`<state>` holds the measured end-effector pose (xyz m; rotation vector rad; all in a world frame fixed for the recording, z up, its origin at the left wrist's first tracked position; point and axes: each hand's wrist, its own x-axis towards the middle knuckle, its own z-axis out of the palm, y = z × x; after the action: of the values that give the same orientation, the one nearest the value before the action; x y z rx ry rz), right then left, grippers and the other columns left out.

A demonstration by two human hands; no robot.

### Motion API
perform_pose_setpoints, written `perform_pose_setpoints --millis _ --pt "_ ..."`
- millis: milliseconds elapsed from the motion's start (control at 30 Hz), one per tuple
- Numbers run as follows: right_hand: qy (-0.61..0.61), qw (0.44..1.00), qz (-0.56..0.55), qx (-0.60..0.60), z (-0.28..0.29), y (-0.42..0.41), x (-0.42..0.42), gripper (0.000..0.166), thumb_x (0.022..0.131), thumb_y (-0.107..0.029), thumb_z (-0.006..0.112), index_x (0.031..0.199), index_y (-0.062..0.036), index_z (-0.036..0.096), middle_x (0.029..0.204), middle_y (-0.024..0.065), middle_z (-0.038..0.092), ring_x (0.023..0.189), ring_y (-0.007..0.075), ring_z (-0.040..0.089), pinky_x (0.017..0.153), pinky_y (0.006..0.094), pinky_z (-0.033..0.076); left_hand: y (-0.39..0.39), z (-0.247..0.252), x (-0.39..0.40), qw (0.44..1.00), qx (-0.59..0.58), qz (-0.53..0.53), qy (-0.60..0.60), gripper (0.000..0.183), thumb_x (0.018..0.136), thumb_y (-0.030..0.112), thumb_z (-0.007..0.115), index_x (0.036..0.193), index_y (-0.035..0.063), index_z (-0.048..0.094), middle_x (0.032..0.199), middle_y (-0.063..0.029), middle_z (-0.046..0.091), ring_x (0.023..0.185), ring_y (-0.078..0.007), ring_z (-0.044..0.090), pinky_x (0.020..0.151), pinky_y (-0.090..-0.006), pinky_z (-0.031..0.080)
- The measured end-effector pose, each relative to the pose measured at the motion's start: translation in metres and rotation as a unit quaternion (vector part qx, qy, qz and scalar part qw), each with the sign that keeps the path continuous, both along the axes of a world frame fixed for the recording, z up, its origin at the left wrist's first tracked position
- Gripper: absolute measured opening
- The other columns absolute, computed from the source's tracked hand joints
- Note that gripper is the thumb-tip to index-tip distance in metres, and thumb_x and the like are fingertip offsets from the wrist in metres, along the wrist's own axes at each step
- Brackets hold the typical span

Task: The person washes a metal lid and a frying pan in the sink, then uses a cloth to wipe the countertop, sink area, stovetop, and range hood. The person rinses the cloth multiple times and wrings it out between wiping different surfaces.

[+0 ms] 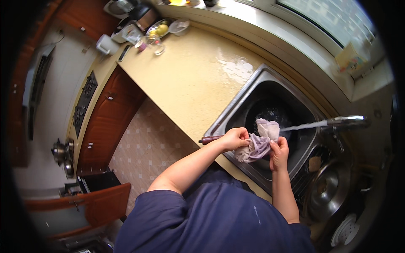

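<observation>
A wet, light purple and whitish cloth (260,146) is bunched between my two hands above the stainless steel sink (240,98). My left hand (235,139) pinches its left side, and my right hand (279,152) grips the right side near a raised fold. From the faucet (346,120) on the right, a stream of water (305,126) runs toward the top of the cloth. Below lies a dark round pan (269,106) with water in it. A brown handle (210,139) sticks out over the sink's left rim, partly hidden behind my left hand.
Water is puddled on the yellow countertop (190,82) by the sink. A glass jar (158,47), a phone (124,53) and a fruit plate (159,30) stand at the far end. Right of the sink are a metal basin (327,189) and a sponge (314,163). An open drawer (99,182) juts out lower left.
</observation>
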<state>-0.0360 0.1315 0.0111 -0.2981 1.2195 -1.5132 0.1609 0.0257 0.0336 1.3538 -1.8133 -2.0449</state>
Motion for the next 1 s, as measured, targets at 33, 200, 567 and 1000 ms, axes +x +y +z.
perform_pose_setpoints --millis 33,200,567,1000 --pt "0.028 0.999 0.006 -0.029 0.004 -0.006 0.006 0.020 0.086 -0.003 0.068 0.097 -0.0095 0.053 0.085 -0.0029 0.054 0.072 0.0048 0.049 0.061 0.0184 0.038 -0.002 0.007 0.012 0.999 -0.006 0.017 0.028 0.013 0.086 0.009 0.070 0.089 0.0062 0.058 0.079 0.0012 0.059 0.073 -0.0075 0.053 0.065 -0.0241 0.046" --pt "0.132 0.985 -0.013 -0.114 0.053 -0.040 0.035 0.020 0.086 -0.002 0.067 0.091 -0.0102 0.049 0.087 -0.0020 0.056 0.078 0.0057 0.050 0.074 0.0213 0.041 -0.015 0.023 0.089 0.942 0.038 0.194 0.272 0.012 0.095 0.011 0.060 0.097 0.0092 0.048 0.103 -0.0018 0.059 0.099 -0.0100 0.054 0.091 -0.0273 0.044" --pt "0.114 0.981 0.143 -0.065 0.067 -0.159 0.244 0.015 0.082 -0.007 0.066 0.088 -0.0081 0.053 0.085 0.0017 0.059 0.068 0.0062 0.053 0.060 0.0204 0.046 -0.138 0.058 0.328 0.835 -0.034 0.438 0.330 0.013 0.099 0.016 0.054 0.106 0.0056 0.051 0.094 -0.0025 0.059 0.086 -0.0089 0.055 0.078 -0.0238 0.046" --pt "-0.073 0.972 0.202 0.096 0.051 -0.341 0.485 0.025 0.093 -0.017 0.062 0.112 -0.0055 0.051 0.108 0.0094 0.062 0.088 0.0179 0.066 0.074 0.0274 0.054 -0.386 0.040 0.546 0.841 -0.015 0.535 0.081 0.041 0.095 0.018 0.057 0.131 0.0004 0.048 0.121 -0.0158 0.060 0.104 -0.0236 0.063 0.087 -0.0368 0.051"
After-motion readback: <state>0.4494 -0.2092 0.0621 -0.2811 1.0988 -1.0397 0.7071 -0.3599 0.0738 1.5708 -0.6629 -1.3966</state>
